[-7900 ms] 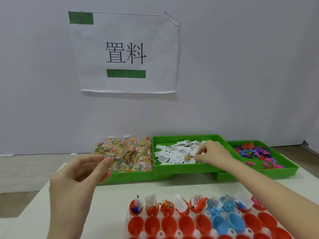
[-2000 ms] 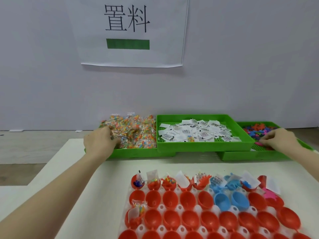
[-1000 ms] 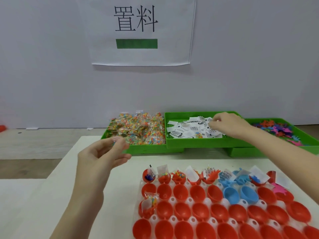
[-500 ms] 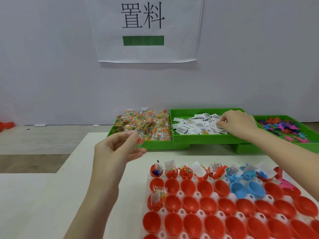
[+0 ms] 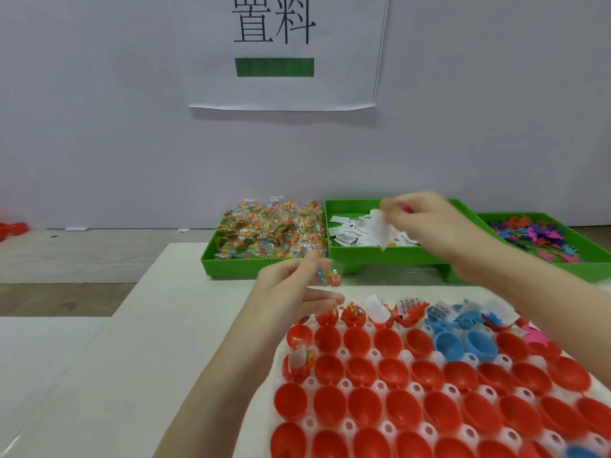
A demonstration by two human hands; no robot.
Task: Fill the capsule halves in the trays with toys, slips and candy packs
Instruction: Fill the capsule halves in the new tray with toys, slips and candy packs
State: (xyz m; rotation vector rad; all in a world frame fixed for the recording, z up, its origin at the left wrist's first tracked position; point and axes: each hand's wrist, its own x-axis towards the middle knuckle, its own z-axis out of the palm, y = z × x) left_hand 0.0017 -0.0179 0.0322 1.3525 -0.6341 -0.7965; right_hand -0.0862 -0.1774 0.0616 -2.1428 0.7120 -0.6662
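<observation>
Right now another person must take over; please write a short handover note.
Left hand pinches a candy pack above the capsule tray. Right hand holds a paper slip over the slip bin; something pink shows between its fingers.
Done: the far row and one left capsule hold items.
Left: most red capsule halves are empty.
</observation>
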